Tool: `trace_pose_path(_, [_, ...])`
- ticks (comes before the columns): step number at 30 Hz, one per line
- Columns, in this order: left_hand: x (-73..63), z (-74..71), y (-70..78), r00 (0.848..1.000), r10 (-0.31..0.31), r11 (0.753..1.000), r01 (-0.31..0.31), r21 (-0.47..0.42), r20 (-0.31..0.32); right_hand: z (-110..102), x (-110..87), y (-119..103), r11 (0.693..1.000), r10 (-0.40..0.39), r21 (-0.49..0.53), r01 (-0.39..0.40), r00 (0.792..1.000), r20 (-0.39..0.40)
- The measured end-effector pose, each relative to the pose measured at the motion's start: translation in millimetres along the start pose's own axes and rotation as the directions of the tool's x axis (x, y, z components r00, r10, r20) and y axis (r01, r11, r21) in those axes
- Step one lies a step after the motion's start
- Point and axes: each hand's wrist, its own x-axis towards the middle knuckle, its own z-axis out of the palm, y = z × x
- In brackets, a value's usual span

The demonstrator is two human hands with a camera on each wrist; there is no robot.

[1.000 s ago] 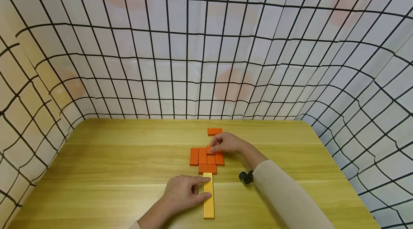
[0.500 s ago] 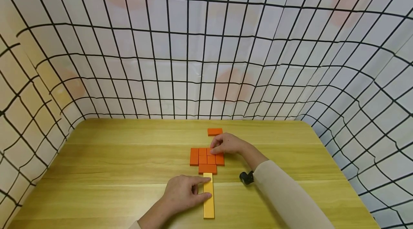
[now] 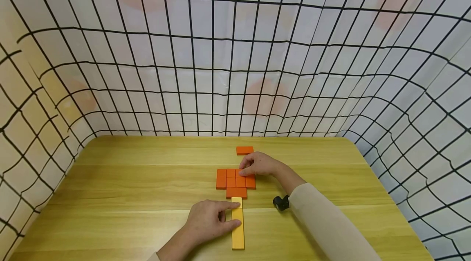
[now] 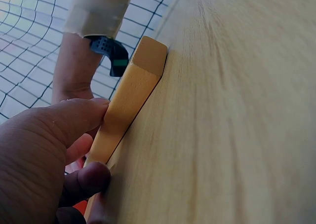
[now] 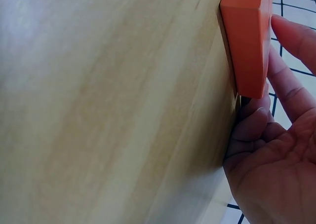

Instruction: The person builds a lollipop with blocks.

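On the wooden table lies a flat cluster of orange blocks (image 3: 231, 182), fitted edge to edge. My right hand (image 3: 259, 163) is at its far side, thumb on top of a small orange block (image 3: 241, 174) and bent fingers at its far edge. The right wrist view shows the side of an orange block (image 5: 244, 46) beside these fingers. Below the cluster runs a straight strip of yellow blocks (image 3: 238, 236), its far end by the lowest orange block (image 3: 236, 192). My left hand (image 3: 209, 220) rests index fingertip and thumb on the yellow strip; the left wrist view shows its thick edge (image 4: 123, 100).
A separate orange block (image 3: 244, 150) lies beyond the right hand, near the table's (image 3: 128, 179) far edge. A black wrist camera (image 3: 281, 203) sits by the right sleeve. White sheeting behind black netting (image 3: 224, 64) surrounds the back and sides.
A second ago the small orange block under the right thumb stood slightly raised; it has gone down level with its neighbours. The left hand has kept its place on the yellow strip.
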Motion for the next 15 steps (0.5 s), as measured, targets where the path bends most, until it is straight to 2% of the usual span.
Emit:
trace_pose_path(6, [-0.5, 0.2, 0.2, 1.0, 0.002, 1.0, -0.002, 0.003, 0.001, 0.8, -1.1, 0.2, 1.0, 0.018, 0.01, -0.018, 1.0, -0.025])
trace_pose_path(15, [-0.4, 0.2, 0.7, 1.0, 0.001, 1.0, -0.001, 0.009, -0.003, 1.7, -3.5, 7.1, 0.996, 0.024, 0.093, -0.013, 0.992, -0.125])
